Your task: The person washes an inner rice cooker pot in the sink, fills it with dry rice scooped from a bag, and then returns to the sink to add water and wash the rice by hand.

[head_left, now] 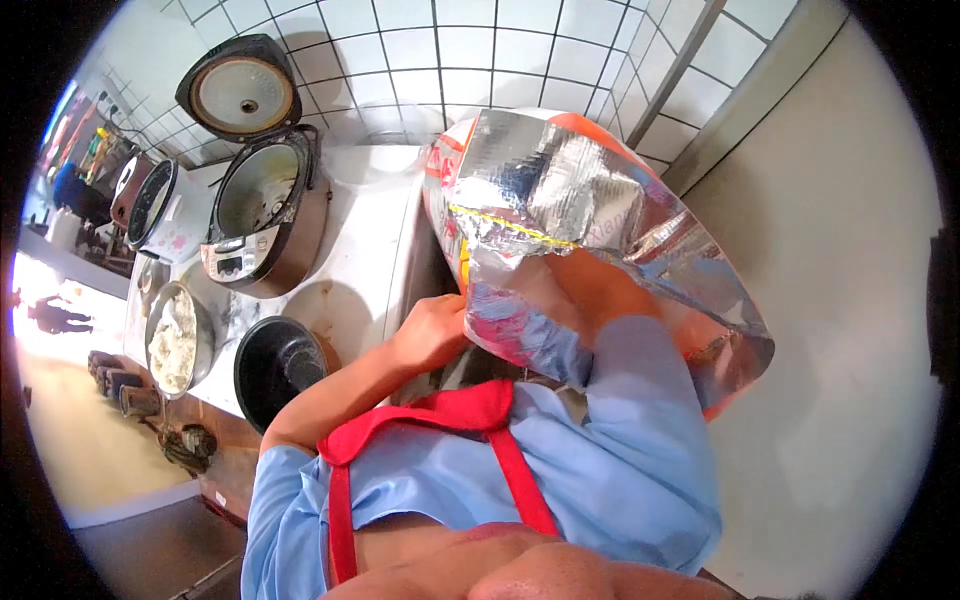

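A large silver-lined bag (560, 190) with orange and red printing stands upright at the right end of the white table, its mouth facing me. My left hand (437, 330) is closed on the near left edge of that mouth. My right arm reaches into the bag. My right hand is hidden inside, so its fingers and anything in them do not show. Nearest my left forearm, a black inner pot (275, 370) sits on the table.
An open rice cooker (290, 240) with its lid raised holds whitish residue. Left of it are a white flowered cooker (185, 220) and a metal bowl (203, 335) of white food. A clear plastic container (380, 130) stands by the tiled wall.
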The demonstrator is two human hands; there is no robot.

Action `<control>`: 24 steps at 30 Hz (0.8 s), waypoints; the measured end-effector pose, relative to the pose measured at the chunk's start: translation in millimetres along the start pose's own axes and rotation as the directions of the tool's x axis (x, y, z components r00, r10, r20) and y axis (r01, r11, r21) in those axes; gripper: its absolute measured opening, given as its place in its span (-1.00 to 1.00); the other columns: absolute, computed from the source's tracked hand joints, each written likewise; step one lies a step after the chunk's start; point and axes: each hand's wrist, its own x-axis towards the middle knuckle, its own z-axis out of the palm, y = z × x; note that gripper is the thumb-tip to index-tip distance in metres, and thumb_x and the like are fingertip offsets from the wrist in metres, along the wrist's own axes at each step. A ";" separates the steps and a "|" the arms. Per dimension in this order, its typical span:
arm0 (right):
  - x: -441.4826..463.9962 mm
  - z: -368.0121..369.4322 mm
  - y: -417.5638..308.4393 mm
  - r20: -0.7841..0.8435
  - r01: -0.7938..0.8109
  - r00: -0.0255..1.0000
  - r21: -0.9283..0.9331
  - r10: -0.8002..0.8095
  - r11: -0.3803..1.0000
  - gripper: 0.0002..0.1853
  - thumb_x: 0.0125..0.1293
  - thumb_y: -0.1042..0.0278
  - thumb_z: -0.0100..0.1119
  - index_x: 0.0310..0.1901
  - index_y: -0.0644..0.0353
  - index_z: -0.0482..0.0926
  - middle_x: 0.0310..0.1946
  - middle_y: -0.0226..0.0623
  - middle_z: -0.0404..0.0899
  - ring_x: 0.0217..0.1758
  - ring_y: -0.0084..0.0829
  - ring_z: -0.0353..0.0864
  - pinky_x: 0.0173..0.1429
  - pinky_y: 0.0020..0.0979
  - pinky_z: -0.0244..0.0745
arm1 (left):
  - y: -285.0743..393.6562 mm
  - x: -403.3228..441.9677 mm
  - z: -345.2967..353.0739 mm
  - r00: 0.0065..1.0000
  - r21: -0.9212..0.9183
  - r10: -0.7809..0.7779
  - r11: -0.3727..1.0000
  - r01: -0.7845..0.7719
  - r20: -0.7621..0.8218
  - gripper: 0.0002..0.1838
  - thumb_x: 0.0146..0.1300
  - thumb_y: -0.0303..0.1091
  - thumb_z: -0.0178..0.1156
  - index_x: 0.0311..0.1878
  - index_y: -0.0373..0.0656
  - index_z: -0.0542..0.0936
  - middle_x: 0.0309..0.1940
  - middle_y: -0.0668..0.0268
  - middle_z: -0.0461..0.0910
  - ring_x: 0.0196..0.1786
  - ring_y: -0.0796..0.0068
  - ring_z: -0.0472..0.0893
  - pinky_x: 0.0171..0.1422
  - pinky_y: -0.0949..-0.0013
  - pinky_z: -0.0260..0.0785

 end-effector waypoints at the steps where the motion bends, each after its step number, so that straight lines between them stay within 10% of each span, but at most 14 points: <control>1: -0.7 1.7 1.7 0.006 -0.002 1.000 0.046 0.002 0.999 -0.72 0.17 0.52 -0.07 -0.06 0.33 0.44 -0.08 -0.12 0.48 0.02 -0.28 0.46 0.11 -0.30 0.41 | 2.7 1.3 -2.6 1.000 -0.021 -0.014 1.000 0.014 -0.001 -0.82 -0.13 -0.48 0.10 -0.35 -0.17 0.47 -0.41 0.14 0.49 -0.34 0.08 0.52 -0.30 0.15 0.41; 17: -21.0 9.7 -0.8 0.080 -0.049 0.997 0.479 0.012 0.876 -0.72 0.17 0.52 -0.07 -0.06 0.35 0.43 -0.07 -0.11 0.48 0.04 -0.26 0.45 0.15 -0.28 0.41 | 10.4 -17.3 -5.0 0.974 0.205 -0.196 0.964 0.169 0.117 -0.84 0.09 -0.31 0.08 -0.29 -0.15 0.46 -0.47 0.05 0.48 -0.38 0.01 0.51 -0.32 0.10 0.38; 24: -70.3 -3.2 43.1 0.049 -0.090 0.996 0.563 0.076 0.821 -0.72 0.17 0.53 -0.07 -0.06 0.36 0.43 -0.07 -0.10 0.48 0.06 -0.26 0.45 0.17 -0.27 0.40 | 18.6 -19.4 -13.0 0.982 0.027 -0.187 0.982 0.188 -0.016 -0.78 0.16 -0.18 0.09 -0.22 -0.09 0.48 -0.45 0.10 0.51 -0.37 0.06 0.54 -0.32 0.12 0.39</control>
